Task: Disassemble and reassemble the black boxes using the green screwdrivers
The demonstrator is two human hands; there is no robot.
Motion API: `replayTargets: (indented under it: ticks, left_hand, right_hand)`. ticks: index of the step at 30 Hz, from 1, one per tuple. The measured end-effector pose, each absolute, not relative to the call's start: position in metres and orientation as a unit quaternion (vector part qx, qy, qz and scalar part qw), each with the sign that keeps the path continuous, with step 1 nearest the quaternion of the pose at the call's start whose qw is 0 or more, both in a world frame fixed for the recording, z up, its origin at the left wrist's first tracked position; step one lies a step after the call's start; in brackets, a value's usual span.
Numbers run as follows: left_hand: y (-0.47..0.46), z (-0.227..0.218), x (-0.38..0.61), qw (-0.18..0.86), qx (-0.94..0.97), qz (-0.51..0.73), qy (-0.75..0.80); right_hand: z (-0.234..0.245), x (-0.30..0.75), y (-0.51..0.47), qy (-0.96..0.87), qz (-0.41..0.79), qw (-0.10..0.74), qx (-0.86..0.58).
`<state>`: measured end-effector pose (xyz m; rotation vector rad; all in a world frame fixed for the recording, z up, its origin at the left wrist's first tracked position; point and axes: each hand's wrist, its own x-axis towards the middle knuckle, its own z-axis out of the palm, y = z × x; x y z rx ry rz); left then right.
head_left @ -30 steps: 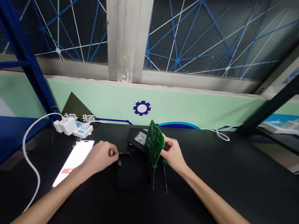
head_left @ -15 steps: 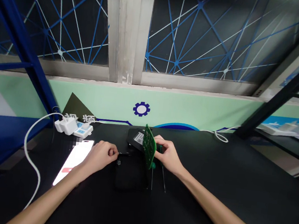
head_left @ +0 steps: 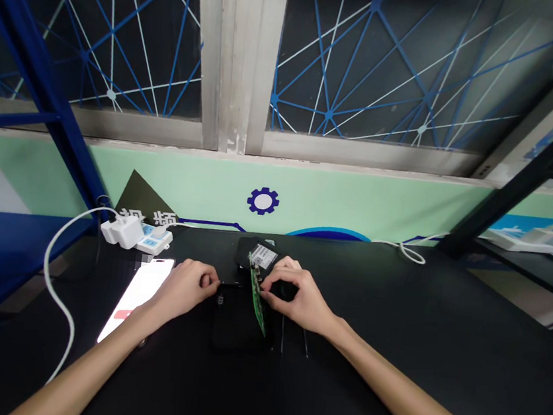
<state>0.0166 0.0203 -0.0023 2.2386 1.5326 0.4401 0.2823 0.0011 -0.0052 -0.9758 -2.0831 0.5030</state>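
Observation:
My right hand (head_left: 303,300) pinches a green circuit board (head_left: 256,302) by its right face. The board stands steeply tilted, nearly edge-on to me, above a shallow black case (head_left: 236,336) lying on the table. My left hand (head_left: 192,288) is closed, thumb and finger pinched at the case's far left corner. Dark on dark hides the exact grip there. Behind the board lies a black box-like piece with a white label (head_left: 264,255). Two thin metal shafts (head_left: 305,344) stick out below my right hand; their other ends are hidden behind it.
A lit phone (head_left: 139,295) lies under and beside my left forearm. Behind it sits a white power strip (head_left: 155,240) with plugs and a white cable (head_left: 58,302) curving forward. Another white cable (head_left: 411,253) lies along the wall. Blue and black frame posts flank the black table.
My right hand has moved slightly left and turned the board, so it now shows nearly edge-on and leans over the case. More of the white label shows. My left hand stays put.

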Motion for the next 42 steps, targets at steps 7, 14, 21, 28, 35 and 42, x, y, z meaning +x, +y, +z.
replayTargets:
  ticks: [7,14,21,28,35,42]
  left_hand:
    - [0.022,-0.007,0.015,0.2,0.802,0.16,0.539]
    - [0.022,-0.007,0.017,0.198,0.802,0.164,0.539]
    - [0.022,-0.008,0.019,0.2,0.8,0.163,0.542]
    - [0.021,-0.009,0.018,0.203,0.8,0.173,0.538]
    - [0.02,-0.008,0.019,0.201,0.8,0.167,0.54]
    - [0.019,-0.008,0.019,0.192,0.801,0.162,0.543]
  right_hand:
    - [-0.008,0.28,-0.001,-0.859,0.155,0.324,-0.365]
    - [-0.01,0.276,-0.003,-0.87,0.133,0.305,-0.364]
    - [-0.015,0.27,-0.005,-0.876,0.101,0.302,-0.363]
    - [-0.014,0.27,-0.006,-0.882,0.088,0.286,-0.364]
    - [-0.01,0.269,-0.007,-0.884,0.071,0.258,-0.383]
    - [-0.001,0.266,-0.013,-0.879,0.054,0.196,-0.431]
